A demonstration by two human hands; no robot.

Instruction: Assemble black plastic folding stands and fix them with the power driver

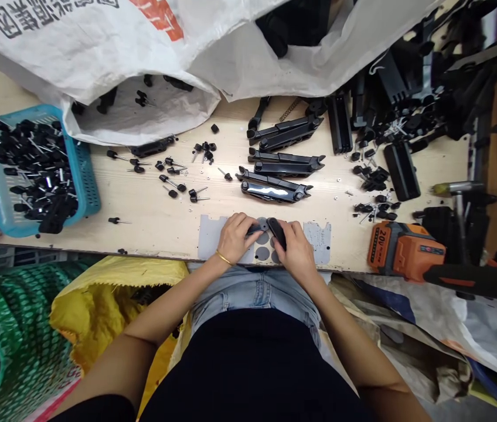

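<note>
At the bench's front edge, my left hand (235, 239) is closed around a small dark plastic piece, mostly hidden by the fingers. My right hand (298, 251) grips a short black plastic arm (277, 233), rounded at its upper end. The two pieces are close together; I cannot tell whether they touch. Both hands are over a worn grey pad (208, 231) with round grey patches. Beyond them lie folded black plastic assemblies (277, 190), stacked in rows. Loose black-headed screws (178, 186) are scattered to the left.
A blue basket (85, 187) full of black-headed screws stands at left. White sacks (143, 53) cover the back. To the right are a hammer (457, 189), an orange power-tool battery (407, 249), a black block (402, 171) and piled black parts. Yellow (99, 305) and green (24, 334) sacks stand below.
</note>
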